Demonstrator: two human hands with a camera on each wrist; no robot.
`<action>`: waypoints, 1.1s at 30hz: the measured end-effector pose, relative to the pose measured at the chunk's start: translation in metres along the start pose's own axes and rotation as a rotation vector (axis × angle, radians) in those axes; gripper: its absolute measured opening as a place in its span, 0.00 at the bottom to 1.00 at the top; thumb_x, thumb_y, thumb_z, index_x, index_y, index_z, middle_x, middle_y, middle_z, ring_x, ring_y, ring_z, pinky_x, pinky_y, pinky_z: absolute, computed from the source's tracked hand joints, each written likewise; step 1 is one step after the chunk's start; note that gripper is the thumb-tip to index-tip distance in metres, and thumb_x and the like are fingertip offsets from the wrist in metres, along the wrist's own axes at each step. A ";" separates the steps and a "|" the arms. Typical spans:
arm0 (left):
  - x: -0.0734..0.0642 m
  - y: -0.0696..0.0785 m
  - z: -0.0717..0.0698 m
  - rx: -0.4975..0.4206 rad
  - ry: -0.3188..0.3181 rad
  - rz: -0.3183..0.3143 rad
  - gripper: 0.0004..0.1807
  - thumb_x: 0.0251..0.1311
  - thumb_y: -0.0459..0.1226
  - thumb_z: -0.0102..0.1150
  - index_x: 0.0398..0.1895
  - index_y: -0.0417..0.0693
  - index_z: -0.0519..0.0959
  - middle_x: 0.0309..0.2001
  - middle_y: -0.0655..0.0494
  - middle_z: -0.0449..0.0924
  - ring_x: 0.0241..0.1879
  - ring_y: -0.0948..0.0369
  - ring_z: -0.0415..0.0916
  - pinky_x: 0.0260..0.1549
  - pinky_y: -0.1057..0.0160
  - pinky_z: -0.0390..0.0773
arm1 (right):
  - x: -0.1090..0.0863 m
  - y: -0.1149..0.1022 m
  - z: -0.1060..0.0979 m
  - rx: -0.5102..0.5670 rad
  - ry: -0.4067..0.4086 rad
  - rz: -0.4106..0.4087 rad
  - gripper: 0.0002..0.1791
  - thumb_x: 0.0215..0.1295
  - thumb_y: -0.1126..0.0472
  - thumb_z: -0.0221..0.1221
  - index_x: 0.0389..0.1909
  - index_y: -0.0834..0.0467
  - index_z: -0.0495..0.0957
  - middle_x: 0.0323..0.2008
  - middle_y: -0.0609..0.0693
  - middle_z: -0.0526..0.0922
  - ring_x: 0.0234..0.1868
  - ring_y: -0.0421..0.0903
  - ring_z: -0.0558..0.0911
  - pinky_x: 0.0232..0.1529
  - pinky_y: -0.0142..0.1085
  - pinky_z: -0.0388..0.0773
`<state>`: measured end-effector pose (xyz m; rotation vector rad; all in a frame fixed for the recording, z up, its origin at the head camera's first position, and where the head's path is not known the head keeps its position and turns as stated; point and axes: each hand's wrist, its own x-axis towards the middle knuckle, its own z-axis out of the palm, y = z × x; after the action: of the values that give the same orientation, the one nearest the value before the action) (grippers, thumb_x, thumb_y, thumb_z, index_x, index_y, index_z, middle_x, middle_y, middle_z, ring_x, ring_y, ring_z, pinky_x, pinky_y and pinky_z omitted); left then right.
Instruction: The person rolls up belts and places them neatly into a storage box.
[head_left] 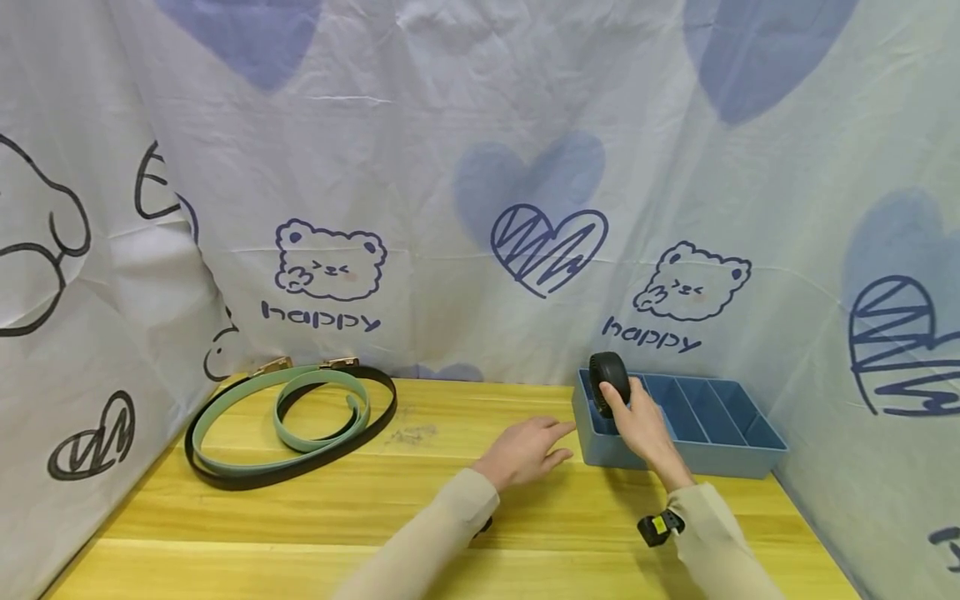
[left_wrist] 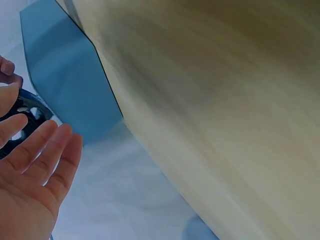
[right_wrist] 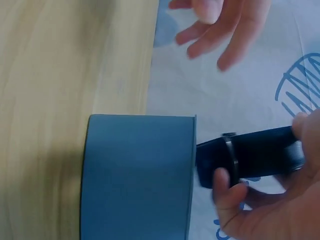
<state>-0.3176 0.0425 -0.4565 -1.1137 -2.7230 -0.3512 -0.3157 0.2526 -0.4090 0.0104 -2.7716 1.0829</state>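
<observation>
A coiled black belt [head_left: 609, 379] is pinched in my right hand [head_left: 639, 421] at the left end of a blue divided box [head_left: 697, 458]. Its lower part dips below the box rim in the head view. From the right wrist, a thin metallic band shows around the dark belt [right_wrist: 260, 152], with the thumb and fingers on either side. My left hand [head_left: 525, 452] hovers just left of the box with fingers loosely extended, holding nothing. The left wrist view shows those spread fingers [left_wrist: 62, 167] overlapping the box's outer wall [left_wrist: 65, 75].
On the wooden table's left side lie a green belt [head_left: 247, 468] and a black belt [head_left: 300, 473], loosely looped, gold-coloured buckles [head_left: 340, 363] at the back. A white printed curtain [head_left: 435, 317] hangs behind and at both sides. Thin dividers split the box into several compartments.
</observation>
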 end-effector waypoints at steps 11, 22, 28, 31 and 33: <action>0.018 0.025 0.012 -0.050 -0.078 -0.039 0.34 0.71 0.46 0.54 0.77 0.58 0.56 0.71 0.55 0.64 0.67 0.60 0.68 0.60 0.62 0.73 | 0.022 -0.005 -0.004 -0.070 -0.229 0.164 0.45 0.73 0.33 0.39 0.68 0.72 0.55 0.55 0.70 0.72 0.47 0.58 0.79 0.41 0.45 0.78; 0.016 0.028 0.021 -0.103 -0.144 -0.024 0.36 0.72 0.48 0.51 0.78 0.53 0.52 0.76 0.55 0.54 0.73 0.60 0.59 0.67 0.62 0.65 | 0.039 -0.018 0.003 -0.075 -0.277 0.279 0.32 0.74 0.41 0.47 0.55 0.69 0.67 0.35 0.60 0.75 0.26 0.51 0.81 0.24 0.38 0.79; 0.015 0.029 0.025 -0.117 -0.134 -0.034 0.36 0.72 0.49 0.51 0.78 0.53 0.51 0.77 0.54 0.52 0.73 0.59 0.58 0.67 0.60 0.65 | 0.051 -0.020 0.007 -0.127 -0.330 0.350 0.32 0.75 0.41 0.46 0.53 0.70 0.70 0.34 0.60 0.76 0.25 0.49 0.78 0.27 0.38 0.79; 0.014 0.030 0.025 -0.121 -0.139 -0.040 0.37 0.72 0.49 0.51 0.78 0.53 0.50 0.77 0.55 0.52 0.73 0.58 0.58 0.68 0.58 0.64 | 0.055 -0.019 0.010 -0.153 -0.341 0.363 0.31 0.74 0.41 0.46 0.48 0.68 0.73 0.32 0.60 0.77 0.22 0.48 0.77 0.25 0.37 0.78; 0.013 0.030 0.025 -0.126 -0.143 -0.046 0.38 0.72 0.49 0.51 0.79 0.54 0.49 0.77 0.55 0.52 0.73 0.58 0.58 0.68 0.58 0.64 | 0.055 -0.018 0.012 -0.176 -0.335 0.343 0.30 0.75 0.41 0.45 0.45 0.68 0.75 0.31 0.60 0.77 0.21 0.47 0.76 0.24 0.37 0.77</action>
<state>-0.3075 0.0795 -0.4729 -1.1507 -2.8912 -0.4728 -0.3709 0.2343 -0.3969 -0.3482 -3.2508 0.9764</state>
